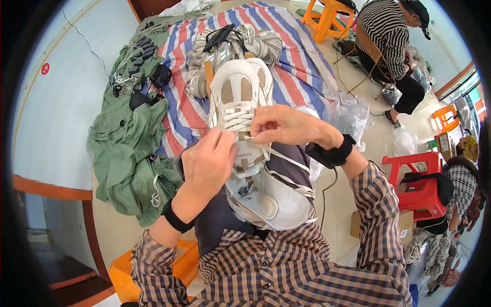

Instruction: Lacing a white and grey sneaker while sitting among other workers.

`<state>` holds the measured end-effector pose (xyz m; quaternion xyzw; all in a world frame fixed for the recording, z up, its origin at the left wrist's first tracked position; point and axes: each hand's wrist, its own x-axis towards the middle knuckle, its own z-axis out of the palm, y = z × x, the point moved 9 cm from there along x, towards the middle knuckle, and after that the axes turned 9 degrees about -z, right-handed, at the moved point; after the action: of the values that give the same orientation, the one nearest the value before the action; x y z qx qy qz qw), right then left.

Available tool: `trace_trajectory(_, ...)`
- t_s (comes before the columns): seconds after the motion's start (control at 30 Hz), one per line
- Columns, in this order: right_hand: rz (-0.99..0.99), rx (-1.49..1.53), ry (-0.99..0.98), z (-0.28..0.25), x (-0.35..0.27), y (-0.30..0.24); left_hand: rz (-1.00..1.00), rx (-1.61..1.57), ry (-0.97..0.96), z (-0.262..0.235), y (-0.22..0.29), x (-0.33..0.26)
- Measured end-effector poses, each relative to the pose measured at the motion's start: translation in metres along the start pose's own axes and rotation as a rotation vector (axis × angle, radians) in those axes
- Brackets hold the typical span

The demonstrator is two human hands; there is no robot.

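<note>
A beige and white sneaker (236,89) rests on my lap, its toe pointing away from me. White laces (239,120) criss-cross its front part, and its tongue (248,155) lies toward me above the opening. My left hand (207,162) is closed at the left eyelet edge; what its fingertips pinch is hidden. On the other side, my right hand (289,126) pinches a shoelace (287,157) beside the eyelets, and loose lace trails down to the right of the heel (289,217). A second, similar sneaker (264,79) stands just behind the first one's right side.
A striped tarp (299,77) on the floor bears a pile of shoelaces (263,46). Green cloth (125,148) with dark cabled devices lies left. At right are plastic bags (348,115), a red stool (417,179) and a seated person (388,36) in stripes. A dark cable (327,194) hangs from my right wrist.
</note>
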<state>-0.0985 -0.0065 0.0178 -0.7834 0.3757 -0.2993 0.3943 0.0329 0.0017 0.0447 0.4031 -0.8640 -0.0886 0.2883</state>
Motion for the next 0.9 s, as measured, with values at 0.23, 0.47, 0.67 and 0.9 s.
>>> trace_trajectory(0.23,0.11,-0.142,0.232,0.005,0.011,0.004,-0.326,-0.869,-0.321,0.017,-0.035,0.011)
trace_trajectory(0.47,0.118,-0.388,0.635,-0.002,-0.03,-0.008,-0.912,-1.361,-0.52,0.036,-0.092,-0.018)
trace_trajectory(0.67,0.282,-0.116,0.549,0.013,-0.072,0.005,-0.559,-0.873,-0.39,0.036,-0.072,-0.009)
trace_trajectory(0.9,0.402,0.044,0.432,-0.014,-0.084,0.043,-0.492,-0.6,-0.46,0.046,-0.09,-0.003)
